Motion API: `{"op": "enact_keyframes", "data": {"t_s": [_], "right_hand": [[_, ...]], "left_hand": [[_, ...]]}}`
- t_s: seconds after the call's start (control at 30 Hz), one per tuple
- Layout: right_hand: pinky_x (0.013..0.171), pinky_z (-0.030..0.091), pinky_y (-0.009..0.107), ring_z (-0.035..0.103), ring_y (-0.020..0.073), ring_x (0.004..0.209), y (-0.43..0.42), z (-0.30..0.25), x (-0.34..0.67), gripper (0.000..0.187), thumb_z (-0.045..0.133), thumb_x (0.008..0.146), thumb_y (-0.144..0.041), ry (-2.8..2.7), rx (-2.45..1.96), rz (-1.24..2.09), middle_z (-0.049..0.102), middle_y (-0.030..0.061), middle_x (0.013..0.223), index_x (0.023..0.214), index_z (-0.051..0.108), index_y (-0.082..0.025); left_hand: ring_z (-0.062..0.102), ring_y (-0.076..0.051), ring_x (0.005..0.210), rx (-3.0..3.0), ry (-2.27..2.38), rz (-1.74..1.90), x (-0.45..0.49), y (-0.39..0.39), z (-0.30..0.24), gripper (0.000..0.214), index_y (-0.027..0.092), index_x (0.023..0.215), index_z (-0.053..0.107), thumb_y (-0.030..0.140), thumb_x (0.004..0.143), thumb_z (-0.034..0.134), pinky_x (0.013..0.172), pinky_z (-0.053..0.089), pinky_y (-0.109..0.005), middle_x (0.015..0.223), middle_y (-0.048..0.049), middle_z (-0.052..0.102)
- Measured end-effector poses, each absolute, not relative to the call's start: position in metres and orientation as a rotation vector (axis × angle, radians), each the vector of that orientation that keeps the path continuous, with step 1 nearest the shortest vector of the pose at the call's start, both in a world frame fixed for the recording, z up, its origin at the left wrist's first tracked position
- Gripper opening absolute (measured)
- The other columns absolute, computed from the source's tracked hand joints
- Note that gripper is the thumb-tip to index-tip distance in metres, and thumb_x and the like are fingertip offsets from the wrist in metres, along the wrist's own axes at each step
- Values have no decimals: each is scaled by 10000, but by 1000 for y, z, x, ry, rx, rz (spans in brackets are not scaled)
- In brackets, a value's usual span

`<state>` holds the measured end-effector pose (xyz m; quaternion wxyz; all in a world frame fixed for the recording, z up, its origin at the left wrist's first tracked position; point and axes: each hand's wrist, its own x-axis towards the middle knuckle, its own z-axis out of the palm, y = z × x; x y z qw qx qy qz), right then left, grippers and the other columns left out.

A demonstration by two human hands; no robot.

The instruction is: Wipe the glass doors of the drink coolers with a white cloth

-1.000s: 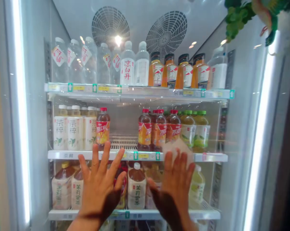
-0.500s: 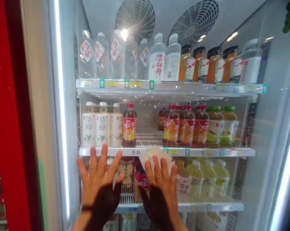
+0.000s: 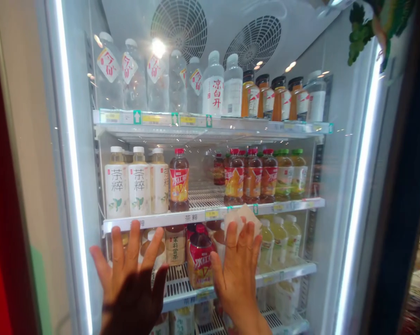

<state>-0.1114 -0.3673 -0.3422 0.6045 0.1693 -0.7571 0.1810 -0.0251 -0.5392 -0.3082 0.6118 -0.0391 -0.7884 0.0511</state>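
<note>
My left hand [image 3: 131, 274] is spread open, palm toward the glass front of a drinks fridge, with nothing in it. Its fingertips lie just under the middle shelf edge, at the left. To the right, my right hand [image 3: 236, 274] presses a thin white tissue [image 3: 235, 215] flat against the glass under its fingers. Part of the tissue sticks out above the fingertips, over the middle shelf rail [image 3: 192, 217]. Behind the glass, between both hands, stands a red-labelled tea bottle [image 3: 200, 260] on the lower shelf.
Clear water bottles [image 3: 213, 88] and amber bottles line the top shelf [image 3: 154, 120]. White-labelled bottles [image 3: 116, 186] and red-capped tea bottles [image 3: 179, 181] stand on the middle one. Light strips [image 3: 72, 153] run down both sides. Green leaves [image 3: 359, 32] hang at upper right.
The view has shifted and turned to the right. My right hand has slid rightward with the tissue along the glass. My left hand stays spread at the left.
</note>
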Motion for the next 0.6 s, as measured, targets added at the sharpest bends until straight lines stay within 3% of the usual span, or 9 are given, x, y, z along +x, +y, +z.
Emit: {"op": "enact_keyframes", "data": {"t_s": [0.17, 0.37, 0.53, 0.6], "right_hand": [[1217, 185, 721, 10, 380, 1591, -364, -352, -112, 771, 286, 1034, -521, -1757, 561, 327, 77, 161, 1719, 1636, 48, -103], [1185, 190, 767, -38, 365, 1591, -320, -369, -133, 735, 200, 1051, -516, -1785, 304, 488, 1, 183, 1719, 1634, -37, -136], [1184, 236, 760, 123, 417, 1574, -302, -380, -138, 842, 267, 1004, -634, -1821, 514, 384, 239, 206, 1678, 1639, 82, -112], [1192, 236, 749, 140, 402, 1575, -283, -378, -147, 813, 304, 1012, -596, -1796, 529, 376, 250, 190, 1678, 1642, 75, -135]], "left_hand": [[30, -406, 1578, -112, -1790, 85, -30, -523, -311, 855, 311, 1627, 124, 168, 921, 584, 1238, 24, -742, 1724, -101, 47], [4, -435, 1571, -112, -1789, 102, -40, -492, -307, 845, 253, 1631, 129, 148, 920, 574, 1233, 18, -747, 1717, -154, 33], [15, -451, 1567, -119, -1788, 65, -53, -450, -306, 861, 268, 1630, 126, 148, 913, 587, 1218, 42, -773, 1713, -161, 43], [16, -436, 1572, -126, -1779, 71, -60, -432, -306, 862, 273, 1629, 132, 151, 913, 596, 1220, 35, -765, 1712, -159, 53]]}}
